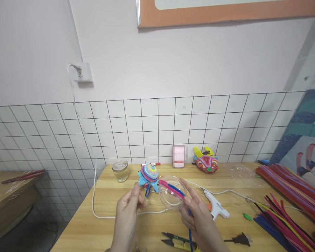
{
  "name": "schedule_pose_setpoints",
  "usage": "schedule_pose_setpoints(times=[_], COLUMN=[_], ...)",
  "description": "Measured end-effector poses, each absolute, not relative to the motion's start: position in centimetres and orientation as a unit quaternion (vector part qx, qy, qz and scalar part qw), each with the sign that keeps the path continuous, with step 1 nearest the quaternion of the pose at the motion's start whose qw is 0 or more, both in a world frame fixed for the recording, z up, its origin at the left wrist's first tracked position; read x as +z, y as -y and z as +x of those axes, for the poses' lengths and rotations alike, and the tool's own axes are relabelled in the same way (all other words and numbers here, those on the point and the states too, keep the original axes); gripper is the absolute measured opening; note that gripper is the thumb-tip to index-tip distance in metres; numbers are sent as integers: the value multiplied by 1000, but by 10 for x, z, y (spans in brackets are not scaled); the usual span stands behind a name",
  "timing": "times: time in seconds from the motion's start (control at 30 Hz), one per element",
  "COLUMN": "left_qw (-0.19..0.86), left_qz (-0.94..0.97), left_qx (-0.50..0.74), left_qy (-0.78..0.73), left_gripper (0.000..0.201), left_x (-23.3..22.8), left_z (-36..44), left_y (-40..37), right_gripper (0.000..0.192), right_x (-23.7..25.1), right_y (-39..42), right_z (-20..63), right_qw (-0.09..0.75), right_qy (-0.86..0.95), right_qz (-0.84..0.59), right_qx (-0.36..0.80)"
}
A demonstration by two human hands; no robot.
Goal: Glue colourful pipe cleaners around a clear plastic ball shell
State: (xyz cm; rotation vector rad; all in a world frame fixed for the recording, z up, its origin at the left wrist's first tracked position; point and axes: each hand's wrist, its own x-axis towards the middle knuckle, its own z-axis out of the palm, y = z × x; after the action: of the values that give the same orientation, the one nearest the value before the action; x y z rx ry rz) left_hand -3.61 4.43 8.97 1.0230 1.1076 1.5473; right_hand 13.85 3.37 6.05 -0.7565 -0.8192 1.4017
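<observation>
My right hand (196,213) grips a clear round plastic piece (164,201) by its right side. Pink and blue pipe cleaners (170,189) lie across it, and a blue length hangs down below my fingers. To the left, my left hand (130,208) is closed in a pinch, apart from the plastic piece; what it holds, if anything, I cannot make out. Just beyond the hands sits a turtle-like figure (149,175) with a striped spiral shell and light blue limbs. A white glue gun (216,206) lies right of my right hand.
Yellow-handled snips (178,241) and a black plug (241,239) lie near the front. Bundles of pipe cleaners (291,185) cover the right side. At the back are a lidded glass jar (120,171), a marker (151,164), a pixelated card (179,156) and a colourful animal-face figure (207,162).
</observation>
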Motion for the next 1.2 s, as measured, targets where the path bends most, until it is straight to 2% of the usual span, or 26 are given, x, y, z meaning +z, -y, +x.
schedule_pose_setpoints(times=[0.1, 0.2, 0.27, 0.4, 0.5, 0.6, 0.87, 1.2], left_qw=[506, 578, 639, 718, 737, 739, 745, 715], left_qz=[411, 389, 382, 368, 352, 347, 356, 421], left_qx=[626, 629, 601, 541, 539, 544, 536, 538], left_qy=[-428, -345, -291, -238, -207, -194, -175, -148], left_gripper=[31, 80, 90, 70, 57, 53, 58, 79], left_x=[90, 89, 89, 90, 92, 95, 94, 73], left_z=[-23, -13, -10, -13, -16, -18, -18, -16], left_y=[-40, -34, -29, -23, -21, -19, -20, -34], right_gripper=[81, 78, 77, 79, 81, 77, 76, 80], right_x=[64, 69, 71, 72, 66, 58, 55, 66], right_y=[-32, -27, -21, -11, -8, -7, -7, -8], right_z=[136, 129, 125, 119, 118, 118, 119, 118], right_qw=[652, 668, 663, 652, 649, 655, 667, 672], right_qy=[352, 365, 390, 424, 451, 464, 469, 431], right_qz=[-335, -328, -320, -317, -311, -293, -288, -268], right_qx=[582, 560, 554, 542, 529, 518, 502, 539])
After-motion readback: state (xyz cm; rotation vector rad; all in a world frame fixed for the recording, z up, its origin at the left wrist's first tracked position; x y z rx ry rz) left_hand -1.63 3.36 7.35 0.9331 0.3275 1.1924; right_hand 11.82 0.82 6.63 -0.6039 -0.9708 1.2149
